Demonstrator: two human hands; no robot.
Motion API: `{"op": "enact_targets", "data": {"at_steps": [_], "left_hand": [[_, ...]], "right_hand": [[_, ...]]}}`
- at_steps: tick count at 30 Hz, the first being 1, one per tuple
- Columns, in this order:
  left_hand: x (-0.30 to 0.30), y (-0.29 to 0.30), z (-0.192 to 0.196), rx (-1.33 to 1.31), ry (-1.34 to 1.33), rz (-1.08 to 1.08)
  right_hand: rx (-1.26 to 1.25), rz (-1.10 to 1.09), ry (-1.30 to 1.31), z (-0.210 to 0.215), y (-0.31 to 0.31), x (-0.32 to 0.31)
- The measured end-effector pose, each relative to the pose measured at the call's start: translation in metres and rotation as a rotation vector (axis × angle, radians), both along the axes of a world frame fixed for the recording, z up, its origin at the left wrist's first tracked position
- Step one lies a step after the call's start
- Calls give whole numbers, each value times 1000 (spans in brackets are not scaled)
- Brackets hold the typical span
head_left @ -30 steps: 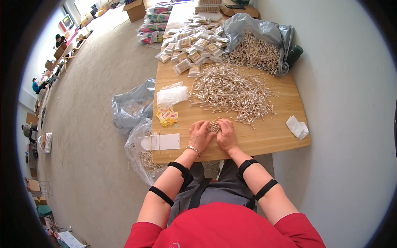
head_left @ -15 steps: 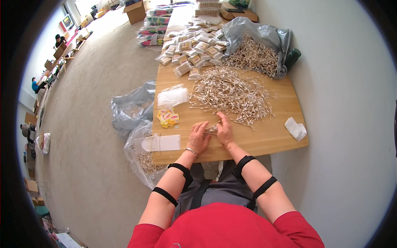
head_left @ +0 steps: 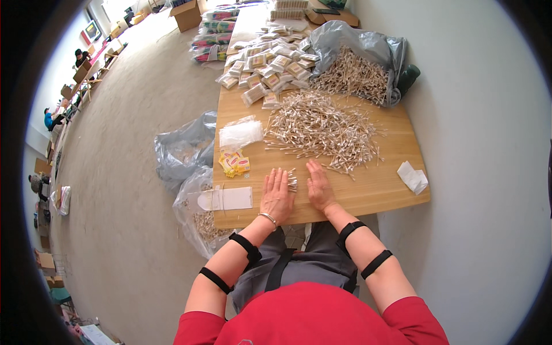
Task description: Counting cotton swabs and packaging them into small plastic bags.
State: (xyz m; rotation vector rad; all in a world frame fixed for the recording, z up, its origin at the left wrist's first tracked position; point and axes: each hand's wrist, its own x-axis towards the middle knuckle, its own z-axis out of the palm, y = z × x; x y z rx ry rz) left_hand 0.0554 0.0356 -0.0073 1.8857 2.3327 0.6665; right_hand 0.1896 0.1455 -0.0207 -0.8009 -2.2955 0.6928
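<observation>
your left hand (head_left: 276, 194) and right hand (head_left: 318, 186) lie flat and open on the wooden desk (head_left: 379, 190), gripping nothing. a small bundle of sticks (head_left: 292, 179) rests between them, just beside your left fingers, near the big pile of sticks (head_left: 322, 129).

The light wooden surface (head_left: 368, 192) carries a heap of thin wooden cotton swabs (head_left: 322, 129) just beyond the fingers (head_left: 315, 171), and a white flat envelope (head_left: 225, 199) left of them.
</observation>
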Motion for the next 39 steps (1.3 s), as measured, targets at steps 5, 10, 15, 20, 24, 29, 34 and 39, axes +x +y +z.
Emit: {"op": "enact_targets", "data": {"at_steps": [5,10,15,20,24,29,34,39], "left_hand": [[3,10,8,-341,42,45],[-13,34,14,-315,137,10],[-7,28,11,-372,128,-13],[10,1,2,-381,137,-79],[5,0,5,-395,129,-96],[0,10,17,-474,156,-73],[7,-11,8,-397,138,-81],[7,-19,4,-288,93,-59]], "right_hand": [[33,-18,-26,2,-2,-3],[67,-34,6,2,-4,-5],[14,-44,5,2,-5,-5],[19,-59,23,1,-4,-2],[55,-66,-16,5,-6,-4],[45,-67,-5,2,-7,-2],[73,-80,10,2,-7,-4],[89,-92,5,1,-5,-5]]}}
